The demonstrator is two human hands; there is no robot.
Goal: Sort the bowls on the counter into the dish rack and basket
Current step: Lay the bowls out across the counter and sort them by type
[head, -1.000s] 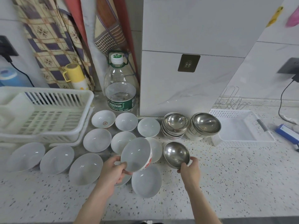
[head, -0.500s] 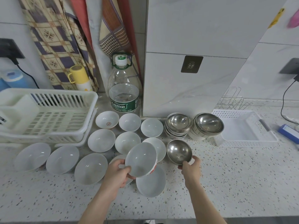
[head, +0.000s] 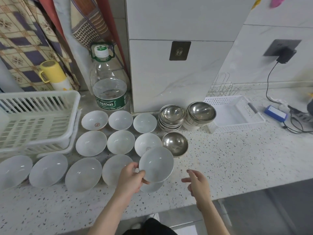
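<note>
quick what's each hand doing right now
Left hand: closed on the rim of a white bowl, held tilted above the counter.
Right hand: open, holding nothing.

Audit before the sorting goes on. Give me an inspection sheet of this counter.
Surface: speckled counter, dry as far as seen.
Job's things: white bowls laid out in rows; one white bowl lifted; steel bowl set down alone; two steel stacks behind it; dish rack and basket both hold no bowls.
Clutter: water bottle, yellow flask, wire rack, blue box.
Grippers: left hand holds the white bowl; right hand open, holding nothing.
Cables: black cable from the wall plug onto the counter.
Surroundings: hanging cloths, tiled wall.
</note>
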